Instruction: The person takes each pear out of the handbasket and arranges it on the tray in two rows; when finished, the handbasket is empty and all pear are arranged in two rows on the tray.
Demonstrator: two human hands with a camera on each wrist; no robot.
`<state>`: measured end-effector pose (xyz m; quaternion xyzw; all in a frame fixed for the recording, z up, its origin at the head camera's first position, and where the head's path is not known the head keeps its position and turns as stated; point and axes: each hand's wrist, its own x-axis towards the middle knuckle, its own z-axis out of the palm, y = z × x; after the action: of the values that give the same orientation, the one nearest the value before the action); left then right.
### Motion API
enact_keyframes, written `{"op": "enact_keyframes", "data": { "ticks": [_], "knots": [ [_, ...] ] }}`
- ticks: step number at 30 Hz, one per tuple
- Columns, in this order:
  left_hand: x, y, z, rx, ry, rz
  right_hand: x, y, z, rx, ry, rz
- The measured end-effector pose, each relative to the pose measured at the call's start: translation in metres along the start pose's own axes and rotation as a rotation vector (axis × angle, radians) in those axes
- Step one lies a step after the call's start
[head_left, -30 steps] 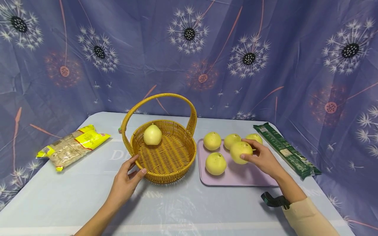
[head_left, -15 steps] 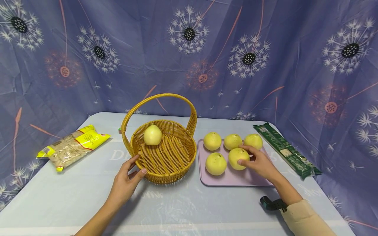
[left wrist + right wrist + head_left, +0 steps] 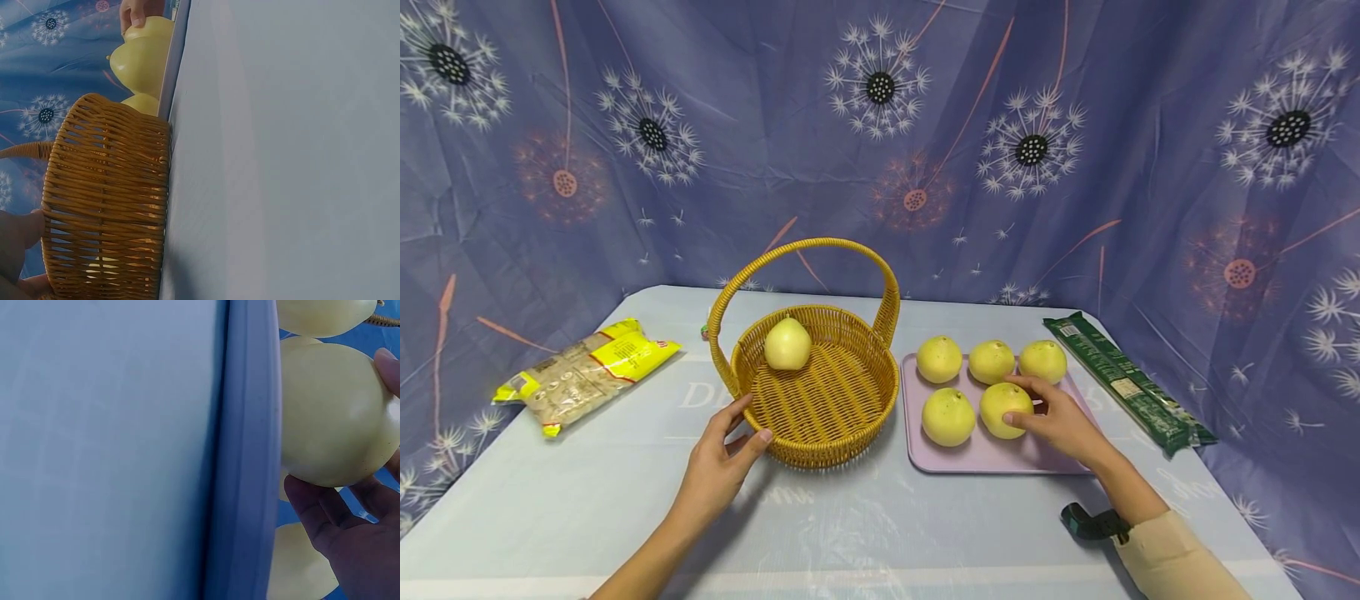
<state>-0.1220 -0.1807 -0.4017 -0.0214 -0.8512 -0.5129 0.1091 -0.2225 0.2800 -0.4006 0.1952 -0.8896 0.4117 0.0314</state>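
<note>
A golden wicker basket [image 3: 820, 454] with a tall handle stands mid-table, holding one yellow-green fruit [image 3: 787, 344] with a narrowed top. My left hand [image 3: 718, 462] grips its near-left rim between thumb and fingers; in the left wrist view the thumb [image 3: 32, 228] lies at the rim. On the lilac tray [image 3: 992, 460] to the right, my right hand [image 3: 1063, 421] holds a round yellow-green fruit [image 3: 1002, 410] between thumb and fingers. That same held fruit [image 3: 334, 415] fills much of the right wrist view. Its contact with the tray is hard to tell.
Several similar fruits share the tray, among them a front-left fruit [image 3: 948, 417] and a back-right fruit [image 3: 1043, 361]. A yellow-and-clear food bag [image 3: 595, 371] lies far left. A long green packet [image 3: 1123, 379] lies right of the tray. Behind hangs a blue dandelion-print cloth [image 3: 775, 125].
My right hand has moved the fruit down and slightly left onto the front of the tray, uncovering the back-right fruit. The left hand and basket have stayed put.
</note>
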Motion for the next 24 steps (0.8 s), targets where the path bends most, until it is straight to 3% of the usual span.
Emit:
{"op": "enact_keyframes", "data": {
  "ticks": [24],
  "knots": [
    [0.0005, -0.0001, 0.0001, 0.001, 0.003, -0.003, -0.0021, -0.001, 0.0006, -0.026, -0.011, -0.002]
  ]
}}
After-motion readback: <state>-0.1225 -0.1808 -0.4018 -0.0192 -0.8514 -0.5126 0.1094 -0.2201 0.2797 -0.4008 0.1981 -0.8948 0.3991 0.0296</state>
